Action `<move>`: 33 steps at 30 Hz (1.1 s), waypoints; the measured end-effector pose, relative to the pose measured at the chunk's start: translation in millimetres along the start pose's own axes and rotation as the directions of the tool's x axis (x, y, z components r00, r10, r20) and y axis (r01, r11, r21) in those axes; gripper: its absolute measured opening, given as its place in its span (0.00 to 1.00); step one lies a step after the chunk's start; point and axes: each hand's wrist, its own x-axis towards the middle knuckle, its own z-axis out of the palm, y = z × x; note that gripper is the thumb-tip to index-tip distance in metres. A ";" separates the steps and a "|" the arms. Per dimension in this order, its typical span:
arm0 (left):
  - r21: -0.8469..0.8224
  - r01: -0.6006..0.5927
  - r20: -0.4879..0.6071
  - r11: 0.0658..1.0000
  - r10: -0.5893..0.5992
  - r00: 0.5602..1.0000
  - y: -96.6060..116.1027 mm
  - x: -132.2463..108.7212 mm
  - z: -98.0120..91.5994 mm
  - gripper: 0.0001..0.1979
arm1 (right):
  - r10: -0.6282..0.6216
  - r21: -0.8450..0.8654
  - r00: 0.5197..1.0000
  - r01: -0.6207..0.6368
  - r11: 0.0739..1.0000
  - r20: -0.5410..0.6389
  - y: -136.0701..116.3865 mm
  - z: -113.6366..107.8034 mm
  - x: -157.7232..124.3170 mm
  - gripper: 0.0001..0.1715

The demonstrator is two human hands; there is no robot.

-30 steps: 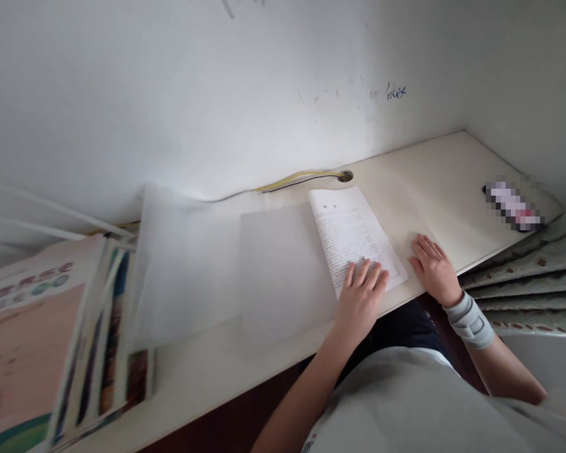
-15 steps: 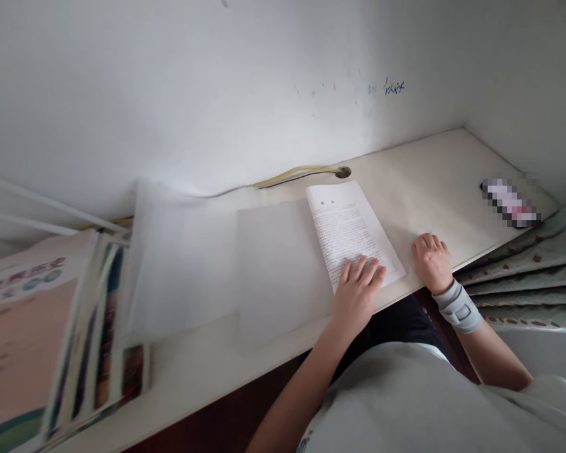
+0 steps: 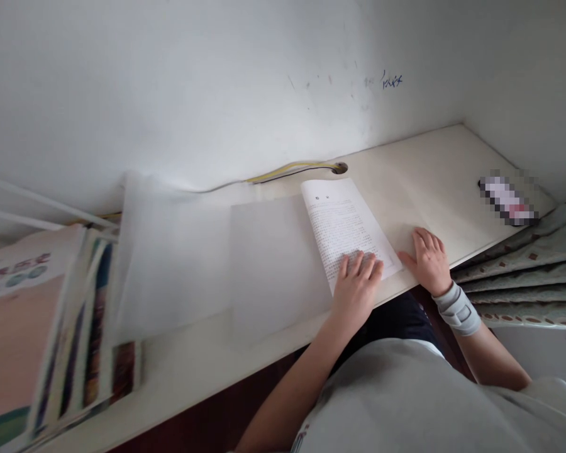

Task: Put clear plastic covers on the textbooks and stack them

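A printed page (image 3: 342, 217), the right-hand leaf of what looks like an open book or booklet, lies on the white desk. My left hand (image 3: 357, 283) rests flat on its lower part with the fingers spread, covering some of the text. To the left a blank greyish sheet (image 3: 278, 258) adjoins the page; whether the two are joined I cannot tell. My right hand (image 3: 429, 261) lies palm down on the desk, thumb out at the page's lower right corner and fingers stretched. A grey wrist brace (image 3: 458, 308) wraps the right wrist.
Several upright books (image 3: 23, 321) stand at the left, beside a translucent pale sheet (image 3: 170, 251). Yellow and dark cables (image 3: 287, 168) run along the wall into a desk hole (image 3: 341, 168). A pixelated phone-like object (image 3: 507, 200) lies at the right, near a patterned curtain (image 3: 528, 270).
My right hand has opened from a loosely curled fist, its thumb now reaching the page's corner. The left hand stays on the page. The view has shifted slightly.
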 end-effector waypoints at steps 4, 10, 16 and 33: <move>-0.004 0.003 -0.014 1.000 -0.003 1.000 -1.6 -1.3 1.0 0.18 | -0.009 0.024 1.000 0.009 1.000 0.014 -1.3 5.3 -3.4 0.30; -0.026 0.010 -0.002 1.000 -0.010 1.000 -1.4 -1.1 0.7 0.18 | -0.013 0.073 0.999 0.010 0.997 0.036 -9.3 2.0 -3.3 0.24; -0.025 0.005 -0.008 1.000 -0.005 1.000 -1.8 -1.9 0.6 0.19 | 0.010 0.122 0.999 -0.013 0.992 0.031 -7.0 -3.0 -1.2 0.23; -0.023 0.002 -0.007 1.000 -0.002 1.000 22.7 11.4 -6.0 0.17 | 0.042 0.233 0.999 -0.045 0.972 0.017 -0.2 -0.1 2.7 0.24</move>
